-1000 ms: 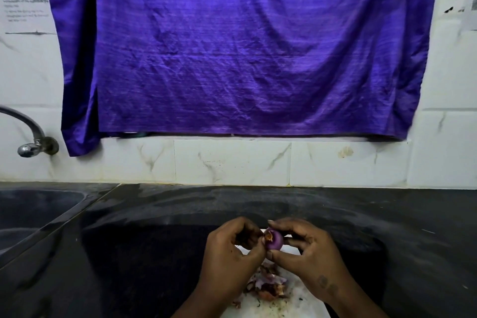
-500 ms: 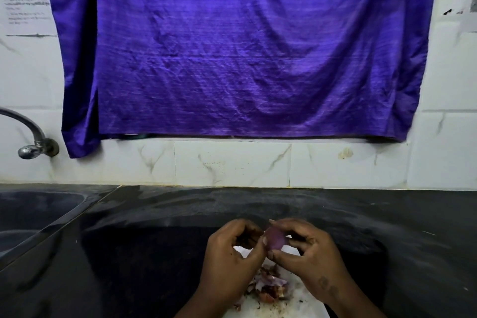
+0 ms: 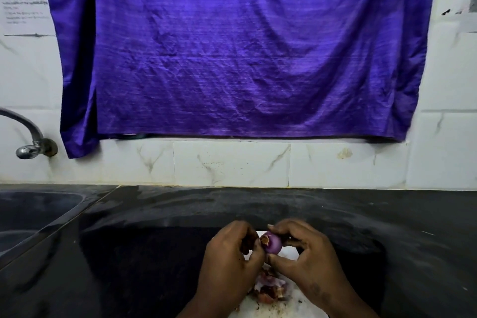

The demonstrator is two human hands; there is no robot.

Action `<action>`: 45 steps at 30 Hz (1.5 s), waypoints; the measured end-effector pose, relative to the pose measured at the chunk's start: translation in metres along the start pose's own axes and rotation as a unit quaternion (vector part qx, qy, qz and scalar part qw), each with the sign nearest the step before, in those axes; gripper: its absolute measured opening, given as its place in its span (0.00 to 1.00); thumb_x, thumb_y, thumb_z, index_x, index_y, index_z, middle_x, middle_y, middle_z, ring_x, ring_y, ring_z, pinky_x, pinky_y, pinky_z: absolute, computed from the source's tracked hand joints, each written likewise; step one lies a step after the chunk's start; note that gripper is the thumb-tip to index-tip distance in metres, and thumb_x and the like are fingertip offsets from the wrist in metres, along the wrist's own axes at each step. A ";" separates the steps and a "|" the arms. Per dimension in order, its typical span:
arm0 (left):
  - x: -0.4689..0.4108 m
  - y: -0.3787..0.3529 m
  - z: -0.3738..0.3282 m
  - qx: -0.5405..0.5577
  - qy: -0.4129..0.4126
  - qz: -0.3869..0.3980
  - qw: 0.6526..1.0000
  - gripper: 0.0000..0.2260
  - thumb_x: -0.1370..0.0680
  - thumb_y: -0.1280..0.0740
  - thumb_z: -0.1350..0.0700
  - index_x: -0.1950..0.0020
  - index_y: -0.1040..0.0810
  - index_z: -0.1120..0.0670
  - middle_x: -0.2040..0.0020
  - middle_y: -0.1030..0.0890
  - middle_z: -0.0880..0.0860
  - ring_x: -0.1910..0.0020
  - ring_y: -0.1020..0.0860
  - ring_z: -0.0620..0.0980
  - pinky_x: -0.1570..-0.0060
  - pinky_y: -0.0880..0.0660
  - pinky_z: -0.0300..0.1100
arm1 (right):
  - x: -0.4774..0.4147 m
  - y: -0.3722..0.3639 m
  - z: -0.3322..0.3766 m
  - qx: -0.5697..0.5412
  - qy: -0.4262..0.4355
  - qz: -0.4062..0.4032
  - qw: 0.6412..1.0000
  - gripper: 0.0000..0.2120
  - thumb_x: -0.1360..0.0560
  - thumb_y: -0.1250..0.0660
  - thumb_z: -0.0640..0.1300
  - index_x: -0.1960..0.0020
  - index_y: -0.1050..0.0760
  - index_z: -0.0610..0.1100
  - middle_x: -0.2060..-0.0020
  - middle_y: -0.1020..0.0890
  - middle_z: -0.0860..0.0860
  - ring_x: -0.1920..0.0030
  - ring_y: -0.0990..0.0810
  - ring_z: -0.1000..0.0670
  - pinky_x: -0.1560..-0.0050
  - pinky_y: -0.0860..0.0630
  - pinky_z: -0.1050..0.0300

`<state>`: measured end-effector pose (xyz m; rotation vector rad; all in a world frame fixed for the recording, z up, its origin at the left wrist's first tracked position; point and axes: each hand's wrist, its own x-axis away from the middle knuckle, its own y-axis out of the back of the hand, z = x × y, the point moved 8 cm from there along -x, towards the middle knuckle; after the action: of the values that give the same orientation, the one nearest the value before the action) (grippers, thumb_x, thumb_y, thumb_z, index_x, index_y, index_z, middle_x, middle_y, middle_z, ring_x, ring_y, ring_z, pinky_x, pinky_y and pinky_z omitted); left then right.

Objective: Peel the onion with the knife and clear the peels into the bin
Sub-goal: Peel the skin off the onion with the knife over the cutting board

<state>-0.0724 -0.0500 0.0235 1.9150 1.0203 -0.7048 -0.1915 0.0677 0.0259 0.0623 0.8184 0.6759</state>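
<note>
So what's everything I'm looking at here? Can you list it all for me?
onion: one, purple with a brown end, held between both hands above the board
peels: one small pile, brown and pinkish, on the board under the hands
board: one, white, on the counter at the bottom edge
counter: one, black, across the foreground
sink: one, dark, set in the counter at the left
tap: one, silver, on the wall above the sink
cloth: one, purple, hanging on the wall
wall tiles: several, white marbled, behind the counter
paper notice: one, white, top left
left hand: pinches the onion's brown end
right hand: grips the onion
</note>
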 end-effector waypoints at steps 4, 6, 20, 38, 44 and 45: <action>0.000 0.000 0.003 -0.016 0.018 0.006 1.000 0.05 0.25 0.35 0.48 0.59 0.29 0.44 0.62 0.25 0.43 0.60 0.24 0.46 0.64 0.28 0.37 | 0.000 0.005 -0.003 -0.047 -0.026 -0.023 0.998 0.21 0.39 0.16 0.37 0.49 0.15 0.52 0.51 0.14 0.56 0.50 0.13 0.52 0.49 0.17 0.59; -0.001 0.000 0.005 -0.023 0.028 0.006 0.999 0.08 0.23 0.33 0.52 0.59 0.30 0.44 0.62 0.25 0.43 0.60 0.25 0.46 0.64 0.30 0.34 | -0.001 0.006 -0.008 -0.106 -0.057 -0.026 0.992 0.24 0.39 0.16 0.33 0.49 0.14 0.52 0.50 0.12 0.53 0.50 0.12 0.50 0.48 0.17 0.57; 0.000 -0.003 0.023 -0.071 0.087 0.025 0.993 0.15 0.22 0.31 0.56 0.62 0.35 0.42 0.64 0.27 0.43 0.62 0.27 0.43 0.65 0.35 0.33 | -0.008 0.008 -0.004 -0.375 -0.106 -0.030 0.920 0.32 0.53 0.12 0.52 0.52 0.13 0.43 0.55 0.12 0.39 0.57 0.12 0.43 0.56 0.16 0.56; -0.003 0.006 -0.015 0.043 -0.032 0.004 0.999 0.03 0.21 0.30 0.49 0.53 0.19 0.46 0.59 0.20 0.41 0.59 0.21 0.44 0.60 0.30 0.30 | -0.004 -0.002 -0.019 -0.251 -0.117 -0.004 0.961 0.22 0.34 0.26 0.21 0.48 0.15 0.43 0.49 0.13 0.41 0.47 0.13 0.41 0.47 0.16 0.49; -0.002 0.004 -0.012 0.040 -0.025 0.003 0.999 0.05 0.24 0.28 0.53 0.59 0.21 0.48 0.64 0.23 0.41 0.64 0.24 0.43 0.65 0.30 0.32 | -0.004 -0.003 -0.016 -0.204 -0.074 0.010 0.976 0.26 0.36 0.22 0.25 0.46 0.15 0.50 0.45 0.14 0.45 0.43 0.15 0.44 0.41 0.19 0.49; -0.002 0.003 -0.011 0.039 -0.025 0.003 0.999 0.05 0.24 0.28 0.54 0.60 0.22 0.48 0.64 0.23 0.41 0.64 0.24 0.43 0.65 0.30 0.32 | -0.004 -0.002 -0.014 -0.197 -0.069 0.012 0.978 0.26 0.36 0.21 0.27 0.46 0.15 0.51 0.45 0.14 0.45 0.43 0.15 0.44 0.41 0.19 0.50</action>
<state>-0.0700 -0.0428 0.0319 1.9559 0.9685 -0.7947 -0.2023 0.0604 0.0179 -0.2381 0.5389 0.8359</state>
